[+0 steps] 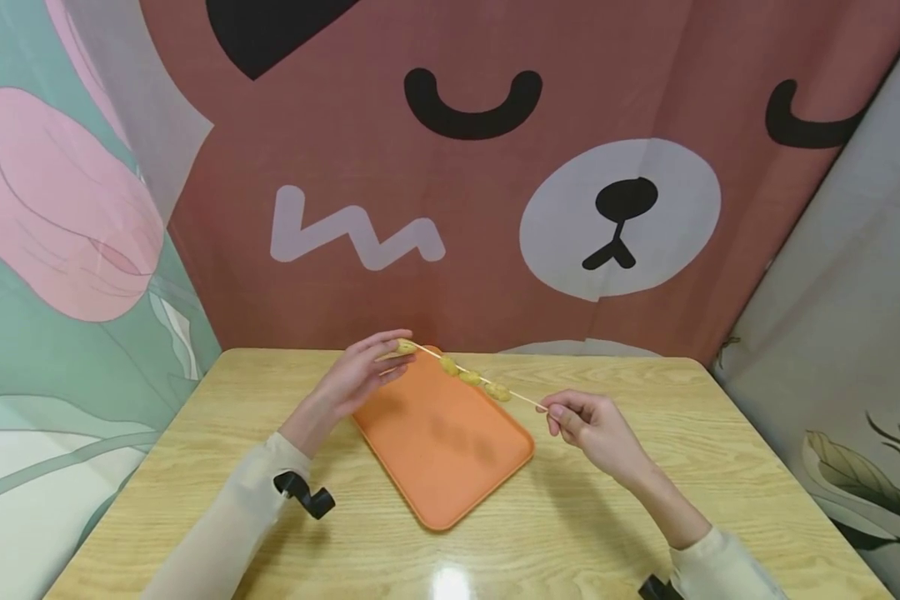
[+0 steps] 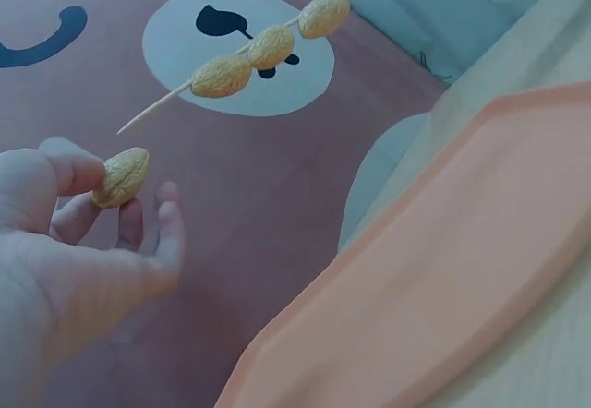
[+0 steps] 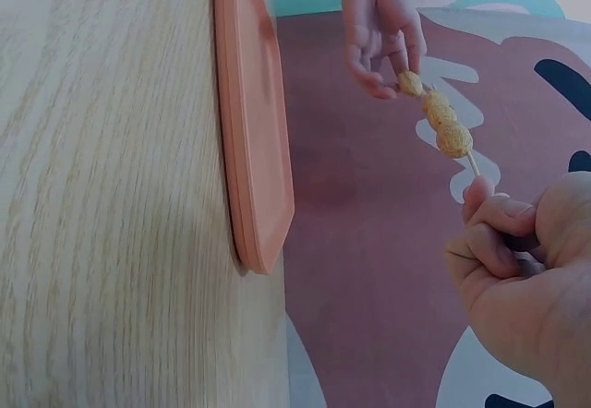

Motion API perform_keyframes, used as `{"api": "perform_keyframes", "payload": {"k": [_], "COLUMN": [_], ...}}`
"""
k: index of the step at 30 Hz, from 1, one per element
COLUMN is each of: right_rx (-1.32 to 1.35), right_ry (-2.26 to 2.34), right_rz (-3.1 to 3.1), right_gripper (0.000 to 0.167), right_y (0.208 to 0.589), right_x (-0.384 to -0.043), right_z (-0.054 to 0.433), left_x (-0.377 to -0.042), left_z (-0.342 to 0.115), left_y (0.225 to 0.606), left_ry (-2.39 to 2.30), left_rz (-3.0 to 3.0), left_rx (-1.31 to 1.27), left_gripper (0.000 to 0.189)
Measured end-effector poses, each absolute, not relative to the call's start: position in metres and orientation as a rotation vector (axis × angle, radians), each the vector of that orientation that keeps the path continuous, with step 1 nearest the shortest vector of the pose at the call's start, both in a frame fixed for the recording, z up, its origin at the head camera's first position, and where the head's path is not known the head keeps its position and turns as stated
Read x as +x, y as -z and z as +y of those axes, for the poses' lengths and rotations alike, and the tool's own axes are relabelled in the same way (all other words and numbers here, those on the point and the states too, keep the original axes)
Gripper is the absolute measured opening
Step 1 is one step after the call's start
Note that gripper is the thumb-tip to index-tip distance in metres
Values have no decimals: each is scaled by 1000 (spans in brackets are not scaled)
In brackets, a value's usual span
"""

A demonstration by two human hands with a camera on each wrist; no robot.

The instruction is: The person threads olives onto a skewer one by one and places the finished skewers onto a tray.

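Observation:
My left hand [image 1: 356, 377] pinches one golden-brown, wrinkled oval ball [image 2: 122, 177] between thumb and fingers, its other fingers loosely bent. A thin wooden skewer [image 1: 525, 399] slants across the upper part of the tray, its blunt end pinched by my right hand [image 1: 600, 429]. Threaded along it are three similar balls [image 2: 271, 48], set close together in the left wrist view. The bare pointed tip of the skewer [image 2: 150, 114] shows just above the loose ball, with a small gap between them in that view. Both hands hold these things above the table.
Beneath the skewer, an orange tray [image 1: 442, 467] lies at an angle on the light wooden table [image 1: 285, 550]. A curtain with a printed bear face [image 1: 487, 275] hangs behind the table's back edge. Black wrist mounts [image 1: 303, 493] stick out at both sleeves.

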State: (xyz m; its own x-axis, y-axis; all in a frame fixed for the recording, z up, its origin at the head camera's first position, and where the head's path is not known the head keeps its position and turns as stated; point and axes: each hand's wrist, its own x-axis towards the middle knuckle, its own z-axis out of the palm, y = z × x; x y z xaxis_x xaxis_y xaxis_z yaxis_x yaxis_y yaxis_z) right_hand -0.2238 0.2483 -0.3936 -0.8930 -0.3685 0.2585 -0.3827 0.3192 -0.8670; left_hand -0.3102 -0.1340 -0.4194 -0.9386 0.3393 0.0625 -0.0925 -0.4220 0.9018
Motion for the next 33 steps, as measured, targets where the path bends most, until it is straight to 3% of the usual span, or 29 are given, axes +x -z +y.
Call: {"api": "perform_keyframes", "payload": {"k": [15, 23, 29, 33], "right_rx": [725, 771, 836, 874], "right_ry": [-1708, -1706, -1712, -1731], "right_rz": [-2544, -2545, -2573, -2581], "right_gripper": [15, 16, 17, 16], "right_y": [395, 396, 397, 400], "right_x": [-224, -224, -224, -224], "right_z": [246, 246, 246, 246], "left_x": [-307, -306, -304, -303], "left_z": [-128, -128, -125, -119], "left_y": [421, 422, 424, 427], "left_ry": [-2566, -2595, -2652, -2680], "left_rz": [1308, 1320, 1311, 1353], "left_rx": [396, 390, 357, 336], "left_gripper": [48, 33, 50, 42]}}
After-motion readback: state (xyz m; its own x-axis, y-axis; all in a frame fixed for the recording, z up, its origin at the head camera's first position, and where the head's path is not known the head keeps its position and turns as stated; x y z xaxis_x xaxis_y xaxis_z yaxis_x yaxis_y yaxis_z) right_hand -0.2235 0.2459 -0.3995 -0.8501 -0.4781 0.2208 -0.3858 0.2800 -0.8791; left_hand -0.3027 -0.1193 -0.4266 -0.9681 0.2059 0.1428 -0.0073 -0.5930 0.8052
